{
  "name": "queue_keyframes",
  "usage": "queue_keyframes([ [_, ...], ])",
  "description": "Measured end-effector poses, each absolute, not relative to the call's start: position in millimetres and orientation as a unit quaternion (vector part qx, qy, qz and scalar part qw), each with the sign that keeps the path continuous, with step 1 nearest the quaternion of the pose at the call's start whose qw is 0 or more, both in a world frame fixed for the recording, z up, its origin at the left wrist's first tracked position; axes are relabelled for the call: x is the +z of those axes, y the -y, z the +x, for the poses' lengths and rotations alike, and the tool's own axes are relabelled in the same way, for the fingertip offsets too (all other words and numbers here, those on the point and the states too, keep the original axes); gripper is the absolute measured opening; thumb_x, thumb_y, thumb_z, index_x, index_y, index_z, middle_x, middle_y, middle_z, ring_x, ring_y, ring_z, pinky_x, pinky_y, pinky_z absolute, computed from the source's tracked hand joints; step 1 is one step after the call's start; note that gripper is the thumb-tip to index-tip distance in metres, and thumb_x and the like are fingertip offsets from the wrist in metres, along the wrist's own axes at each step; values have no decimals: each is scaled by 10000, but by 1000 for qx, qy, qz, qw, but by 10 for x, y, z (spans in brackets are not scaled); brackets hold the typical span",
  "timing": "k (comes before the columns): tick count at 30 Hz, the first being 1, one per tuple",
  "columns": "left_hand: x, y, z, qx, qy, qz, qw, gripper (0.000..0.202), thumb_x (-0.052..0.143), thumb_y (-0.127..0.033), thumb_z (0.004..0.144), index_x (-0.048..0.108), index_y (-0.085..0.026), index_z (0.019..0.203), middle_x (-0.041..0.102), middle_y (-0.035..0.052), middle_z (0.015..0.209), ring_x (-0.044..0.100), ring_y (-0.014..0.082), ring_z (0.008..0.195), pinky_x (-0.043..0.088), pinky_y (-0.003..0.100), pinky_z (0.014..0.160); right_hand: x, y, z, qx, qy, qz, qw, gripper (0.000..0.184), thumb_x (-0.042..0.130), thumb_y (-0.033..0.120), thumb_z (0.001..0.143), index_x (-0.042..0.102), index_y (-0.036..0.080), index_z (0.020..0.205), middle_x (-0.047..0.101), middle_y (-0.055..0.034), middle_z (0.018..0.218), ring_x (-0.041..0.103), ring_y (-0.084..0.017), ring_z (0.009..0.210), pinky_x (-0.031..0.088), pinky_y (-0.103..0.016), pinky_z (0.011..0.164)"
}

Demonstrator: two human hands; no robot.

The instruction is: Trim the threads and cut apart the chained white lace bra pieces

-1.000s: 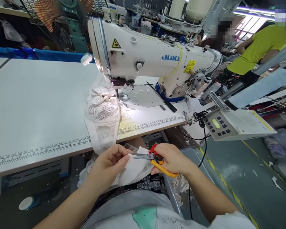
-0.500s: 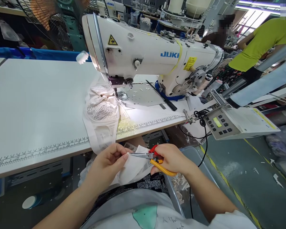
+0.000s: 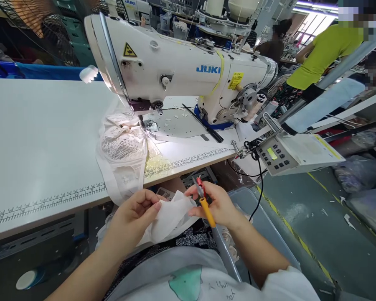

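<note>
A big white desk (image 3: 44,138) stood in front. On its near side, a white cloth (image 3: 167,219) was between the left hand (image 3: 141,213) and the right hand (image 3: 216,205). The left hand's fingers pinched its top left part. The right hand held scissors (image 3: 203,202) that pointed long-ways toward the desk, just right of the cloth. Its fingertips maybe touched the cloth; it was hard to see.
</note>
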State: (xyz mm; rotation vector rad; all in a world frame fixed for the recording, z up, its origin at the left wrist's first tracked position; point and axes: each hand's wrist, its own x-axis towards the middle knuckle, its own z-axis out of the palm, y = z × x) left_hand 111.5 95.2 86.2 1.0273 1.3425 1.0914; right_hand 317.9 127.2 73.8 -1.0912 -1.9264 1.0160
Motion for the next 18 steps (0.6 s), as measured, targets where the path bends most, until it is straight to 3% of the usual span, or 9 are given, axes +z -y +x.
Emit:
queue_keyframes([
  [6,819,-1026,1063,436,-549,465,540,196,670,-343,658,558,-182,650,650,39,681,572,152,598,468,225,514,686,-1191,3052,360,749,-455,319,215,622,368,720,536,172,702,523,-1,650,459,-125,574,385,-233,502],
  [8,787,-1039,1053,426,-557,498,510,179,610,-353,716,567,-181,691,664,54,705,600,172,621,496,253,538,683,-1166,3047,360,742,-469,316,174,595,324,729,513,177,686,487,10,624,436,-121,563,373,-235,502],
  [11,630,-988,1049,413,-541,619,392,289,524,-344,796,562,-163,1017,656,134,1051,631,246,914,529,371,778,723,-1138,3033,426,692,-476,336,200,598,354,728,489,187,713,467,20,624,409,-107,534,367,-232,485],
  [14,324,-870,1039,347,-476,773,238,724,598,-359,759,263,-157,1369,419,182,1386,431,314,1240,387,476,1007,794,-1105,2994,516,623,-448,382,267,627,414,710,470,200,746,469,19,648,406,-99,519,382,-234,470],
  [16,91,-795,993,279,-469,823,159,751,589,-307,760,220,-129,1390,421,196,1385,416,333,1253,344,520,1031,854,-1064,2968,558,594,-398,422,278,642,414,716,463,205,752,486,3,687,446,-112,562,412,-245,495],
  [18,-99,-737,865,240,-518,815,95,558,507,-187,756,387,-132,1298,559,163,1267,508,326,1173,360,531,1014,923,-1006,2951,585,583,-334,454,249,642,377,745,460,209,762,497,-5,723,475,-122,614,434,-247,532],
])
